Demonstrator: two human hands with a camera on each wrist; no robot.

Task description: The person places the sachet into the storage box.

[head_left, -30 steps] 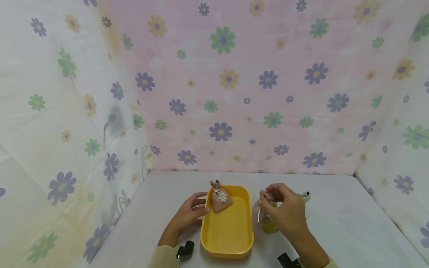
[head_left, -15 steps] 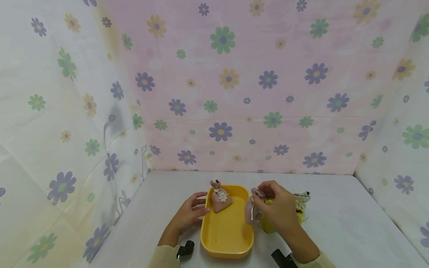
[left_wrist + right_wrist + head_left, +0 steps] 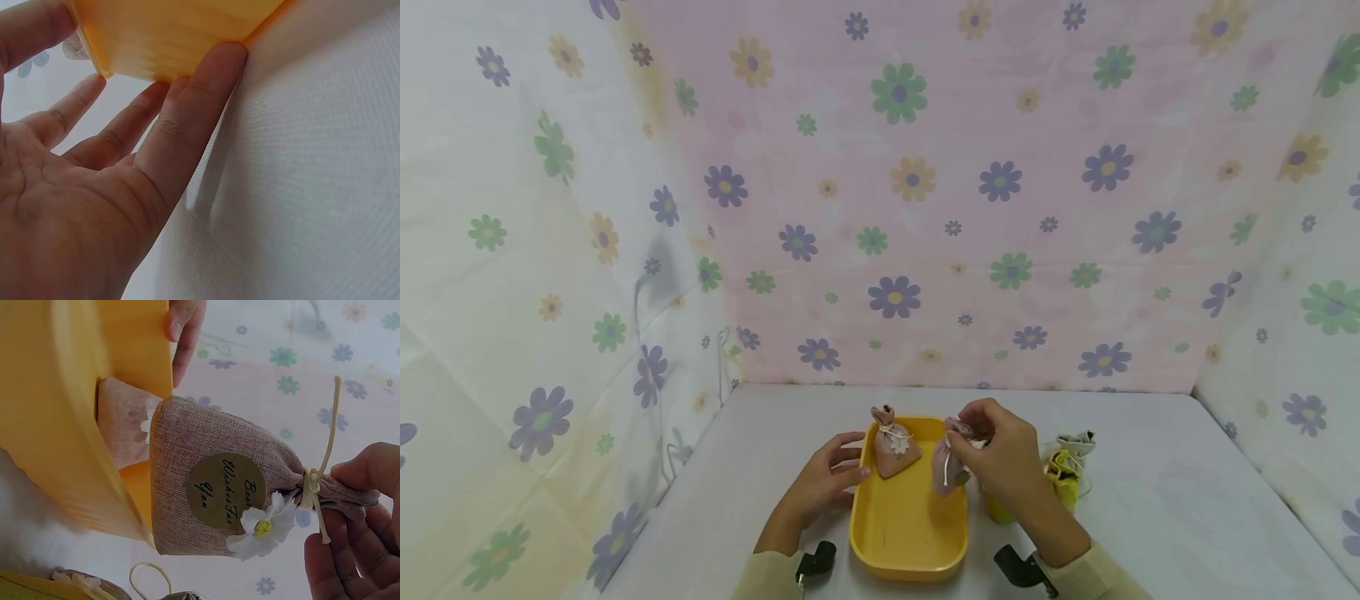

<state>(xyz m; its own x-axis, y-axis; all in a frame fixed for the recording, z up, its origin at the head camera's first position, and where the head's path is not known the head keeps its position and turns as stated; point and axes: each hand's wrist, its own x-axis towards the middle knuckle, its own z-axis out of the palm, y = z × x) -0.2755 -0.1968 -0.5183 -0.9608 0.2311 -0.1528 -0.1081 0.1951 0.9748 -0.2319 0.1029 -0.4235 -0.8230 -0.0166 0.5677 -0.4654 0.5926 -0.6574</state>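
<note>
My right hand point(image 3: 1003, 454) pinches the gathered neck of a dusty-pink drawstring sachet point(image 3: 200, 444) between thumb and fingers. The right wrist view shows its cream cord, a white cloth daisy and a round brown label reading "Best Wishes For You". In the head view, this sachet hangs over the right rim of a yellow plastic tray point(image 3: 910, 533). Another pink sachet with a flower point(image 3: 895, 454) leans in the tray's far left corner. Against the tray's left wall rests my left hand point(image 3: 820, 483), its extended fingers point(image 3: 187, 119) touching the plastic.
To the right of the tray, partly behind the right hand and forearm, stand a yellow bag point(image 3: 1063, 475), a pale drawstring bag point(image 3: 1078, 443) and a yellow-green item point(image 3: 1000, 510). Flower-printed curtains point(image 3: 955, 250) enclose the white table point(image 3: 1180, 492) at the back and sides.
My right hand has carried the pink sachet leftward from beside the tray to over its right rim, uncovering more of the yellow and pale bags. The left hand keeps its place on the tray.
</note>
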